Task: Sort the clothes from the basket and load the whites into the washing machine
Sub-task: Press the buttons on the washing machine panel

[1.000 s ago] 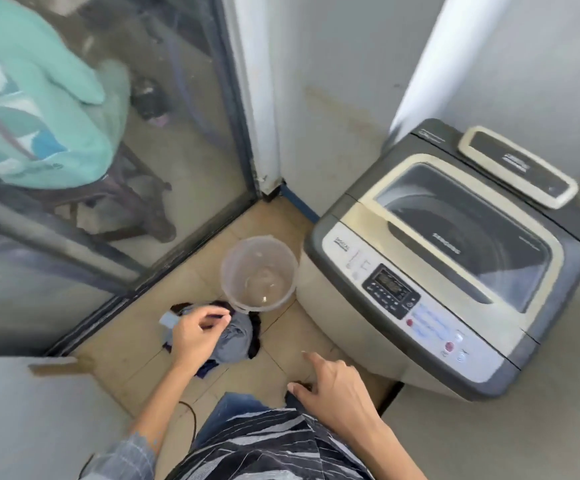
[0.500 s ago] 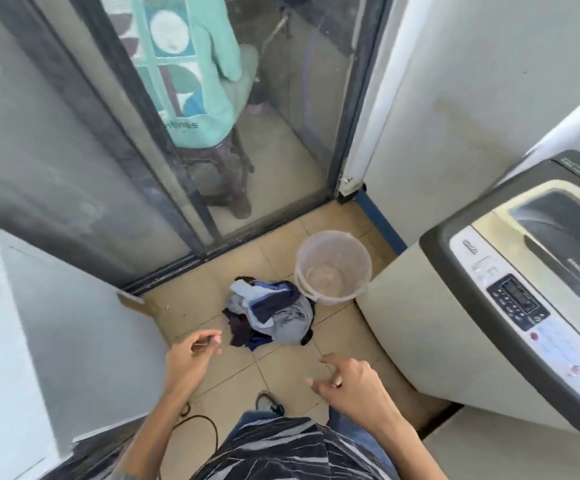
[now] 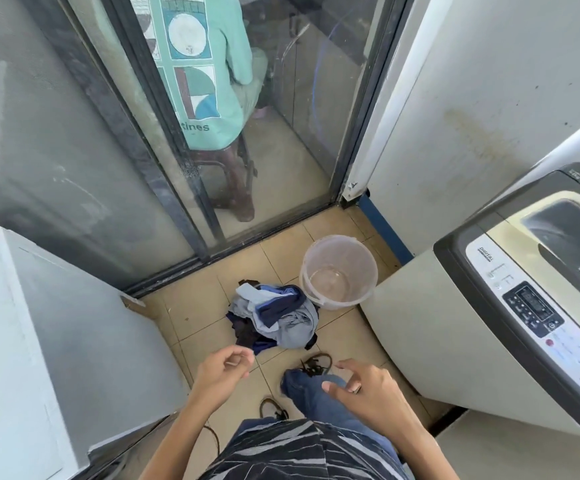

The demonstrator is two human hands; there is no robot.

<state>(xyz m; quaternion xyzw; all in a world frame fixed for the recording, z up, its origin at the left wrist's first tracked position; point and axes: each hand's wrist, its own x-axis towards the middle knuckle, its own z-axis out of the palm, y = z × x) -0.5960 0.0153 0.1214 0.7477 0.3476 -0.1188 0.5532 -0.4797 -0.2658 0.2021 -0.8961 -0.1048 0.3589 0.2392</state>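
Left hand (image 3: 224,370) has let go of crumpled blue-grey clothes pile (image 3: 276,318) at lower centre, fingers now loosely curled, empty; right hand (image 3: 364,393) relaxed, empty; darks appear sorted out

shirt (image 3: 302,448): black, white streaks | jeans (image 3: 316,393): blue | shoes (image 3: 316,363): dark, laced | forearms bare

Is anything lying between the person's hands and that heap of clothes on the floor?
Nothing visible does. The left hand and right hand hover above bare tile just short of the pile of clothes. The bucket stands beyond the pile, touching its far side.
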